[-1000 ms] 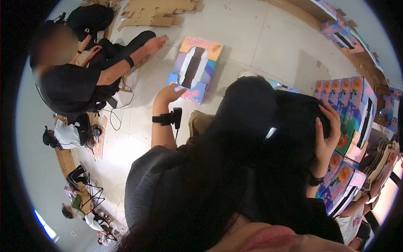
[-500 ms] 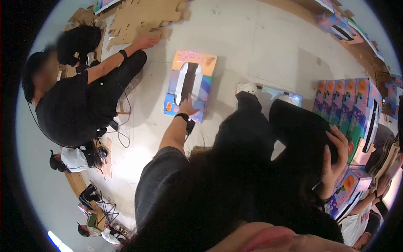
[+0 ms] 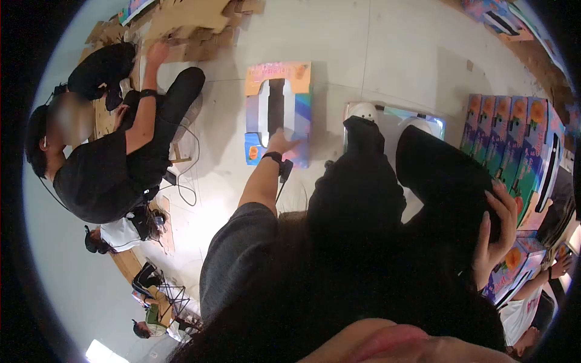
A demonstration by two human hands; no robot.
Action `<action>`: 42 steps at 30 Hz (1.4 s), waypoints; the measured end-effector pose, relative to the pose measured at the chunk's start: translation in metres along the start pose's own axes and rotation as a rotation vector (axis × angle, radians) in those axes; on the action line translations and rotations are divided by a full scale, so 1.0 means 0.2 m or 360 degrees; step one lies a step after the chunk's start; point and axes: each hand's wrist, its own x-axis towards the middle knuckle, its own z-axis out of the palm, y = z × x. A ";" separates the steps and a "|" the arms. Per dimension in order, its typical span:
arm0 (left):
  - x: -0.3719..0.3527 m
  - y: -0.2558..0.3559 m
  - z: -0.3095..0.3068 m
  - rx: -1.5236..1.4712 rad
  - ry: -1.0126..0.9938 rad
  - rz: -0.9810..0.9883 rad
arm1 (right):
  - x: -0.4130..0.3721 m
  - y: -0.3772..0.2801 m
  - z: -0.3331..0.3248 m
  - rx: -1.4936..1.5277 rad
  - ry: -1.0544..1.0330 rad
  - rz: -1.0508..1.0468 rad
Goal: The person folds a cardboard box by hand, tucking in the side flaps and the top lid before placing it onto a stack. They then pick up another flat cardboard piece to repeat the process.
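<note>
A colourful printed cardboard box (image 3: 302, 103) lies on the floor ahead of me, with a long dark strip (image 3: 276, 106) bordered in white along its top. My left hand (image 3: 281, 144) rests on the near end of this box, at the lower end of the strip. Its thumb points out to the right, and the fingers look extended rather than wrapped round anything. A dark band and a small black device (image 3: 285, 169) are at that wrist. My right hand (image 3: 500, 227) lies with spread fingers against my dark-clothed knee (image 3: 448, 163), holding nothing.
Similar boxes (image 3: 535, 139) stand in a row at my right, with another box (image 3: 514, 266) nearer. Flattened cardboard (image 3: 187, 24) lies at the far left. A co-worker in black (image 3: 103, 175) crouches at left. A flat, pale-topped item (image 3: 417, 118) lies by my foot.
The view has shifted slightly. My left hand stays at the box's near end, its fingers looking less spread. The co-worker's arm has drawn back left from over the cardboard's edge.
</note>
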 end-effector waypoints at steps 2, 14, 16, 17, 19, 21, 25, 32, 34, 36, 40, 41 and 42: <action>-0.06 0.09 0.00 -0.0052 0.0050 0.0050 | 0.01 -0.01 0.00 0.0010 0.0013 -0.0006; -0.61 0.74 -0.63 -0.0298 0.0700 0.0588 | -0.06 -0.01 0.05 0.0079 0.0243 -0.0307; -0.68 0.82 -0.78 -0.0274 0.0874 0.0783 | -0.07 0.00 0.05 0.0063 0.0320 -0.0395; -0.73 0.87 -0.85 -0.0263 0.0962 0.0884 | -0.09 0.01 0.04 0.0099 0.0352 -0.0407; -0.90 0.98 -1.00 -0.0221 0.1177 0.1067 | -0.11 0.03 0.04 0.0165 0.0415 -0.0436; -1.04 1.06 -1.12 -0.0200 0.1269 0.1164 | -0.14 0.05 0.04 0.0173 0.0487 -0.0467; -1.32 1.17 -1.26 -0.0009 0.1666 0.1640 | -0.22 0.12 0.04 0.0236 0.0696 -0.0556; -1.87 1.35 -1.25 0.0411 0.1989 0.1889 | -0.39 0.02 -0.02 0.0096 0.0890 -0.1240; -1.94 1.38 -1.23 0.0457 0.2069 0.1979 | -0.44 -0.05 -0.04 0.0064 0.0893 -0.1384; -2.03 1.41 -1.22 0.0541 0.2033 0.2044 | -0.49 -0.11 -0.07 0.0033 0.0999 -0.1496; -2.20 1.48 -1.20 0.0747 0.1926 0.2159 | -0.58 -0.20 -0.18 -0.0089 0.1188 -0.1584; -2.24 1.49 -1.20 0.0808 0.1864 0.2205 | -0.61 -0.22 -0.20 -0.0128 0.1236 -0.1586; -2.30 1.50 -1.21 0.0849 0.1753 0.2285 | -0.63 -0.24 -0.23 -0.0166 0.1304 -0.1607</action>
